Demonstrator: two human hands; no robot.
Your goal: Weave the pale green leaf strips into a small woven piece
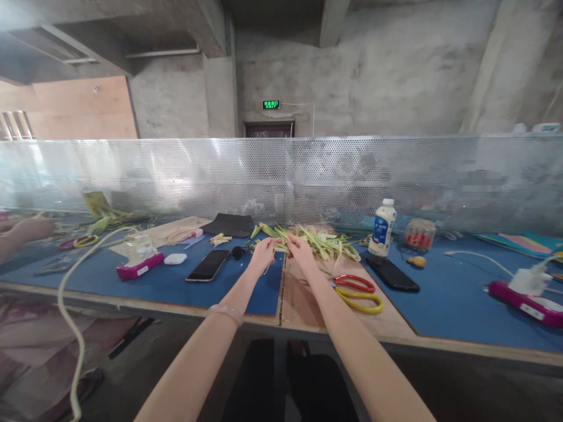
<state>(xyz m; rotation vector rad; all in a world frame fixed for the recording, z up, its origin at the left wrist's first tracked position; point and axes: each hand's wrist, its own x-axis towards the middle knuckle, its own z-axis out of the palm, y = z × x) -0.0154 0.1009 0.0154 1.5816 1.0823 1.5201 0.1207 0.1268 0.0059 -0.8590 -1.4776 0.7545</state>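
Both my hands meet over the table at the near edge of a loose heap of green and pale plant stalks [328, 243]. My left hand [264, 253] has its fingers closed around a thin piece of stalk. Close beside it, my right hand [299, 249] pinches at the same stalks, its fingertips partly hidden. A pair of scissors [358, 293] with one red and one yellow handle lies by my right forearm. Left of my hands are a small black round object [238, 252] and a small pile of pale cut pieces [220, 239].
Left lie a phone [208, 265], a white case [175, 259] and a purple power strip [139, 266]. Right stand a bottle [382, 230] and a jar [420, 234], near a black phone [393, 274]. A perforated metal screen [246, 176] closes the back. Another person's hand [33, 227] is far left.
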